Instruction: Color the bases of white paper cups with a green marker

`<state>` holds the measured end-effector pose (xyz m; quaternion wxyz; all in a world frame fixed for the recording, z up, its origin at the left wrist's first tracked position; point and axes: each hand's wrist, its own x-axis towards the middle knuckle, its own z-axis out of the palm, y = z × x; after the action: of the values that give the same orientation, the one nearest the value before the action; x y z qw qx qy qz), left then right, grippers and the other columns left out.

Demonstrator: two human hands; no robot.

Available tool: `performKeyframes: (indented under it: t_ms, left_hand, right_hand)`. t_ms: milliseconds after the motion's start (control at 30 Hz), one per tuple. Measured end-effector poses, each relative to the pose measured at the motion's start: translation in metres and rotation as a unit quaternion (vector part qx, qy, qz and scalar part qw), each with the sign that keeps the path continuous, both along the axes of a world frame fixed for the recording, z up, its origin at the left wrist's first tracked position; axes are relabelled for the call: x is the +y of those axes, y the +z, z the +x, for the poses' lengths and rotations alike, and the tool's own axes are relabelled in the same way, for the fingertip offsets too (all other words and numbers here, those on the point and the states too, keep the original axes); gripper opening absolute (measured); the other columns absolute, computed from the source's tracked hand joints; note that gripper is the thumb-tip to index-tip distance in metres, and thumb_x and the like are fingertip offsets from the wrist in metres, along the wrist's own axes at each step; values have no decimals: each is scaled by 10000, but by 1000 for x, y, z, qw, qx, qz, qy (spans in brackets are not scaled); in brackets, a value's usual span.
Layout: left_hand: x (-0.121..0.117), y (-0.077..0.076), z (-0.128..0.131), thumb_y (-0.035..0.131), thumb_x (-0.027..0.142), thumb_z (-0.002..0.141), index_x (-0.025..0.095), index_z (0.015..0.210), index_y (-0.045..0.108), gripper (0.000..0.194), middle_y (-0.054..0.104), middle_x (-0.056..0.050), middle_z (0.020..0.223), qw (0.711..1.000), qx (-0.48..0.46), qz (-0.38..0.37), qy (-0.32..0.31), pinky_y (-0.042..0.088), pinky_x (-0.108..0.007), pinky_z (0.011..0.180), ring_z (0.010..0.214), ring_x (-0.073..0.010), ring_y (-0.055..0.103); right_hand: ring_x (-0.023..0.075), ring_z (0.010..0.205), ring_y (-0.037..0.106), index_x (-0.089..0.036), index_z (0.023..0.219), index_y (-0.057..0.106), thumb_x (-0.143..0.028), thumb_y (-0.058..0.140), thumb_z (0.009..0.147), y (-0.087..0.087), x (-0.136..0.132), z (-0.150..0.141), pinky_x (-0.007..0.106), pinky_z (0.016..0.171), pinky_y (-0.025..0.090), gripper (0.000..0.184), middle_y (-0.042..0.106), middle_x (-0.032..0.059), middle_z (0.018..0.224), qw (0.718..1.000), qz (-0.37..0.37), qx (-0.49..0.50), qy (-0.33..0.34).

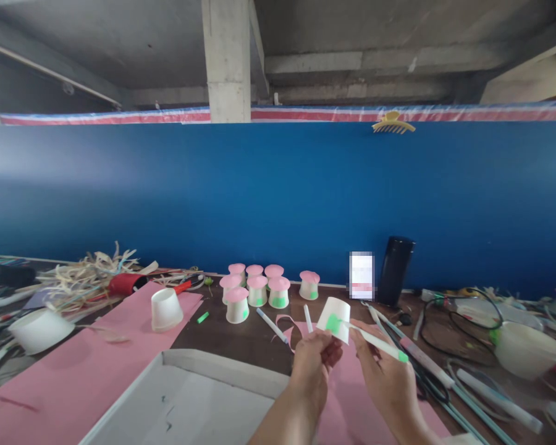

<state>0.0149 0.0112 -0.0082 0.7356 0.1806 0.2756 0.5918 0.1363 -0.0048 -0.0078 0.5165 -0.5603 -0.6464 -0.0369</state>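
Observation:
My left hand (312, 364) is closed around the lower edge of a white paper cup (327, 312), which is tilted above pink paper (340, 395). A bright green patch shows on the cup's side. Between the fingers of my right hand (382, 368) is a white marker (377, 342) with a green end; its tip touches or nearly touches the green patch. Beyond, several upturned cups (238, 315) with pink paper tops and green patches stand together on the dark table. A small green marker cap (202, 317) lies to their left.
A shallow white box (217, 402) sits in front on the left. Farther left are a loose white cup (165, 309), more pink paper (74, 364) and a heap of paper strips (92, 275). At right stand a dark cylinder (396, 269), cables and a white bowl (528, 349).

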Motion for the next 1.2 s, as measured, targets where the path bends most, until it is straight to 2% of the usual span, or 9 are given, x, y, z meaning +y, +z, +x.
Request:
performKeyframes:
  t_ms: [100,367,567,767,900,1067,1200]
  left_hand:
    - [2,-2,1,669,109,675,85,635,619,68,596,-48,617,1000,-11,-7,4,501,-219,618,571,-106,580]
    - [2,-2,1,634,84,687,88,640,611,53,601,-48,600,1000,-20,-8,4,509,-221,615,553,-104,580]
    - [1,1,0,661,101,670,88,628,604,72,597,-52,610,1000,-11,-21,7,511,-228,616,571,-115,589]
    - [1,0,1,625,82,686,90,629,604,62,589,-41,596,1000,-17,-13,7,508,-225,620,545,-103,575]
    - [1,0,0,624,82,688,87,629,605,63,591,-42,602,1000,-15,-14,6,508,-226,621,549,-102,575]
    - [1,0,0,631,62,665,93,629,606,54,595,-38,603,1000,-18,-8,6,506,-219,625,558,-102,581]
    - [3,-2,0,647,86,669,94,637,613,47,600,-42,610,1000,-16,-8,9,508,-225,623,560,-105,580]
  right_hand:
    - [193,630,664,-173,931,688,-485,429,864,2,-2,-1,243,519,494,411,707,70,731,1000,-23,-11,-17]
    - [190,618,663,-172,847,694,-508,433,857,1,-4,-3,228,497,481,425,712,86,738,999,-30,-9,-27]
    - [190,601,663,-176,924,702,-491,429,866,3,-4,-2,241,515,491,421,720,75,751,1000,-15,-15,-21]
    - [176,549,644,-180,856,719,-512,437,859,1,-4,-3,226,462,461,436,714,72,697,999,-22,-25,-29]
    - [176,572,651,-171,889,711,-508,433,862,-1,-4,-2,228,489,470,438,716,72,721,999,-16,-22,-31]
    - [180,580,650,-178,840,713,-508,454,853,0,-5,-2,230,486,468,420,715,72,721,999,-31,-21,-29]
    - [183,607,657,-165,896,700,-488,436,867,1,-4,-3,233,524,484,417,718,79,753,1000,-14,-12,-23]
